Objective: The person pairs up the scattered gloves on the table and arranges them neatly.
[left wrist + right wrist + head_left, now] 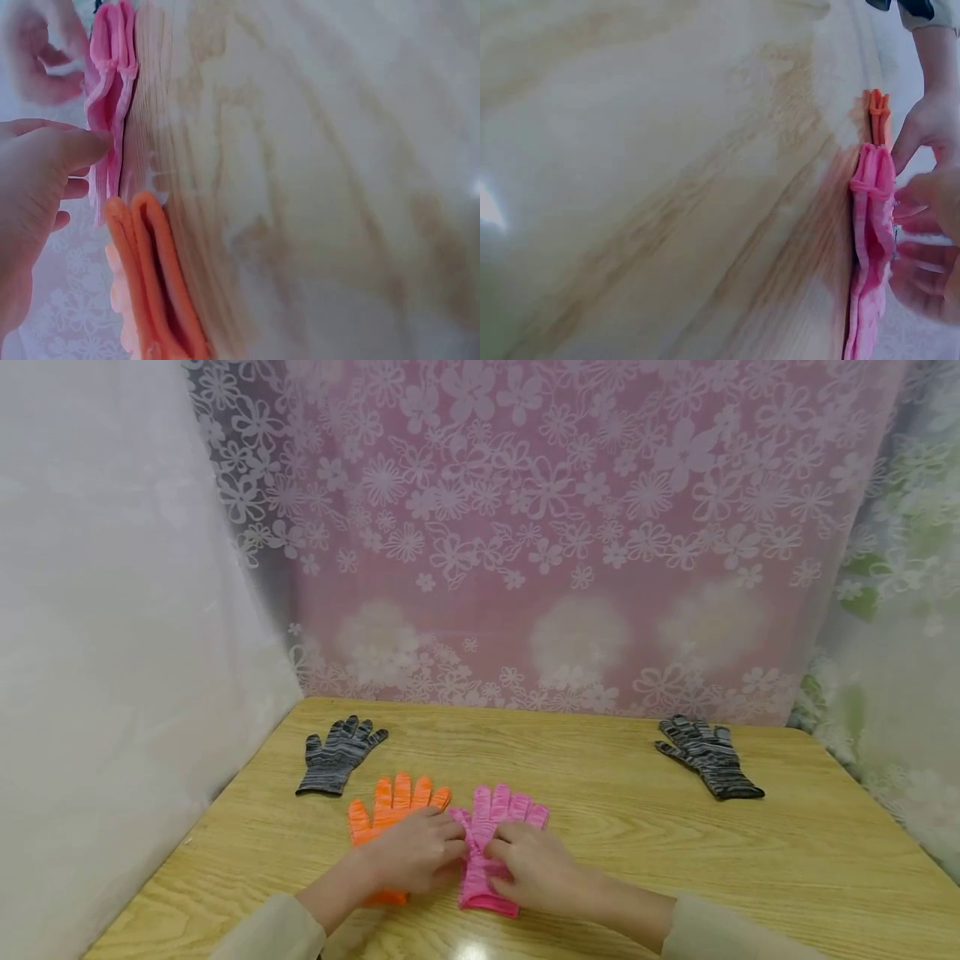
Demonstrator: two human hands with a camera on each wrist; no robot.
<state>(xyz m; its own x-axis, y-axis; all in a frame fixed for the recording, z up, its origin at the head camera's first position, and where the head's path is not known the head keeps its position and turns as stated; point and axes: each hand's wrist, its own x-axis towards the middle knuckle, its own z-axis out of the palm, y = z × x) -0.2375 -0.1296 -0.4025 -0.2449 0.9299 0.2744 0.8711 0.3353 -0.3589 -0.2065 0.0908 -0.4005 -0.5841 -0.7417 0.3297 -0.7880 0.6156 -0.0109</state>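
A pink knit glove [480, 881] lies on the table, its fingers pointing away and its hem toward me. From its left side my left hand [422, 852] reaches across, pinching the glove's edge near its thumb. My right hand [542, 867] is over the right half with bent, spread fingers touching the fabric. The left wrist view shows the thumb [86, 146] against the pink layers. Under my left forearm and hand lies an orange knit glove [386, 818], partly covered. Its folded hem [161, 277] shows low in that view.
A grey-black striped glove [335, 760] lies at the table's back left. Its match, another grey-black glove [712, 760], lies at the back right. A pink flowered curtain [555, 568] hangs behind the wooden table [600, 785], and pale sheets [120, 610] flank it.
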